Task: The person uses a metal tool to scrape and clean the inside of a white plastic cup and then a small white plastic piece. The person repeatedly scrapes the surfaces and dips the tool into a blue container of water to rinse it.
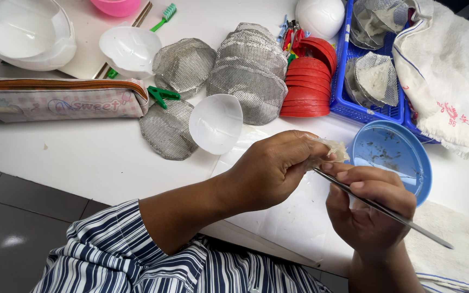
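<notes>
Hands meet over a white table point(109, 163). The left hand point(270, 171) has its fingers curled tight around a pale, ragged lump point(332, 149), pinched at the fingertips. The right hand point(367, 209) grips long metal tweezers point(381, 209) between thumb and fingers, the tip touching the lump. Just beside them on the right sits a blue bowl point(392, 157) holding water with dark specks. Farther back lie grey mesh cups point(245, 70), a stack of red lids point(306, 84), a white plastic cup point(215, 123), a blue basket point(354, 106) and a pencil case point(61, 100).
</notes>
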